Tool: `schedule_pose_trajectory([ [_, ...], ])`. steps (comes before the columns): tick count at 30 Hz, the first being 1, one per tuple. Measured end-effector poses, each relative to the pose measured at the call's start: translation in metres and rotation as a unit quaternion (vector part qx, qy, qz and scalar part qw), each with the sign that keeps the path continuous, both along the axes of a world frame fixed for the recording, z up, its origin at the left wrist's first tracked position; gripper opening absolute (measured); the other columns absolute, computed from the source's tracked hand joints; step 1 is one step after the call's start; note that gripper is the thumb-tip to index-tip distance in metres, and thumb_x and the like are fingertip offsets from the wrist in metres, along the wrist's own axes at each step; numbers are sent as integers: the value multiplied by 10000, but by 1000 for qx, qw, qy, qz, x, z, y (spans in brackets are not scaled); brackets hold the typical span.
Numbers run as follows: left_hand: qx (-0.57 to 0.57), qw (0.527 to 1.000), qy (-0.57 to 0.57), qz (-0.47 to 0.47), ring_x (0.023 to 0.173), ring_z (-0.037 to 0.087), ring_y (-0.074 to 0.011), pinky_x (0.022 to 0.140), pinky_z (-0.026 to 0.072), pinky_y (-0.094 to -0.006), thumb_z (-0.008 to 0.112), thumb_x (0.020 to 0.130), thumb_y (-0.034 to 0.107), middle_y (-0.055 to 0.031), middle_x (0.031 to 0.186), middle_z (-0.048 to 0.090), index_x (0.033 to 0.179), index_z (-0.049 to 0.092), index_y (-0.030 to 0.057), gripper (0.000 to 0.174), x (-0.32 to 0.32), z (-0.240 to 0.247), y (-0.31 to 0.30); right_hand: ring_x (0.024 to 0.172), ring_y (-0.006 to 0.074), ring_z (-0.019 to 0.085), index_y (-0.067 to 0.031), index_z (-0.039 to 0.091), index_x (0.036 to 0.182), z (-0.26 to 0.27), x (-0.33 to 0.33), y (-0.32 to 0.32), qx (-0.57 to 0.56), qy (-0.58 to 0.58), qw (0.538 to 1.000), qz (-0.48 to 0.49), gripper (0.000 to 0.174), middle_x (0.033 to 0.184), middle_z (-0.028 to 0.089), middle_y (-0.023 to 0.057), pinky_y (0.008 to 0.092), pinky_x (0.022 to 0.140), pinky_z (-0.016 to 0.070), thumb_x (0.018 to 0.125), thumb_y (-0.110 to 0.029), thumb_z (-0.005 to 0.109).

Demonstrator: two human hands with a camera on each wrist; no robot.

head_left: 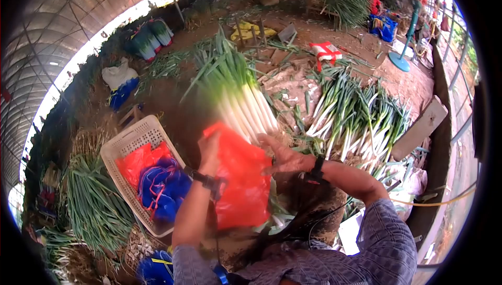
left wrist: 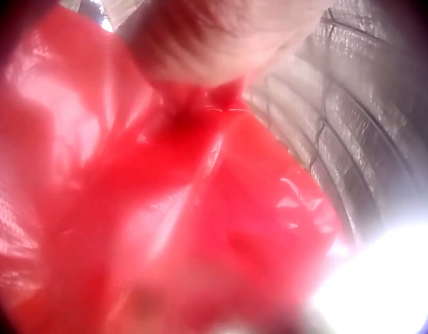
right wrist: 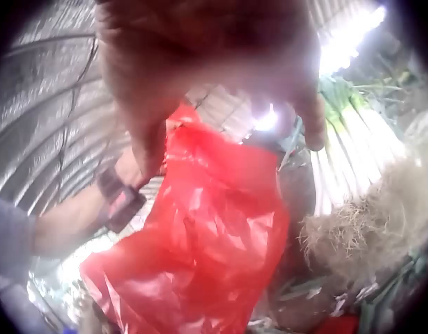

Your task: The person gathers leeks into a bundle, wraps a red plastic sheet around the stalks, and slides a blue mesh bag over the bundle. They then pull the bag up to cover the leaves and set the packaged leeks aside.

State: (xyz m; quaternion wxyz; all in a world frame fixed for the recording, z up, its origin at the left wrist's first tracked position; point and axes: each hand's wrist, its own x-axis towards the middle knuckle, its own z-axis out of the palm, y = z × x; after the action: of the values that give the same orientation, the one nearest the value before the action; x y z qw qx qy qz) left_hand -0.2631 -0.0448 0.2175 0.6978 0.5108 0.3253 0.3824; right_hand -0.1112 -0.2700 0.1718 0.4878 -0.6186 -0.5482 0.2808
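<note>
The left hand (head_left: 210, 151) grips the top of a red plastic bag (head_left: 241, 185), which hangs between the two hands, just before the white ends of a leek bunch (head_left: 238, 99). The left wrist view shows the plastic gathered beneath a digit. The right hand (head_left: 286, 158) is spread wide; whether it touches the bag, I cannot tell. Only the right wrist view shows the bunch's tangled roots (right wrist: 353, 223) clearly. Only the head view shows the crate (head_left: 137, 128), red plastic (head_left: 144, 157) toward its far edge, blue netting (head_left: 164, 188) toward its near corner.
</note>
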Motion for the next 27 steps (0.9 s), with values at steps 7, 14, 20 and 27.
schedule_pose_trajectory([
  [7,-66,998,-16,-15,823,686,-163,740,568,-330,732,869,112,-62,949,716,985,707,6,159,9,-28,6,809,139,660,-77,683,1098,-88,45,54,31,258,951,-165,234,942,701,37,289,699,552,875,-105,748],
  [14,-27,996,37,-79,850,651,-115,732,545,-273,772,877,147,-36,960,684,1033,668,41,215,-6,-57,28,722,105,653,-82,697,966,-76,50,65,-112,101,974,-167,78,865,706,14,267,628,544,895,-74,729],
  [20,395,909,119,66,681,471,-48,603,410,-207,728,914,132,47,791,543,1014,604,50,179,-8,-46,20,654,134,628,-41,685,835,-111,47,80,3,135,962,-238,225,756,675,67,315,571,513,821,-237,794],
  [27,285,912,143,-258,747,544,-32,623,454,-214,688,946,128,13,774,610,939,686,29,99,-1,-50,-25,686,158,658,-18,726,1017,-74,-2,89,60,-2,992,-110,220,809,723,128,354,585,526,846,-152,766],
])
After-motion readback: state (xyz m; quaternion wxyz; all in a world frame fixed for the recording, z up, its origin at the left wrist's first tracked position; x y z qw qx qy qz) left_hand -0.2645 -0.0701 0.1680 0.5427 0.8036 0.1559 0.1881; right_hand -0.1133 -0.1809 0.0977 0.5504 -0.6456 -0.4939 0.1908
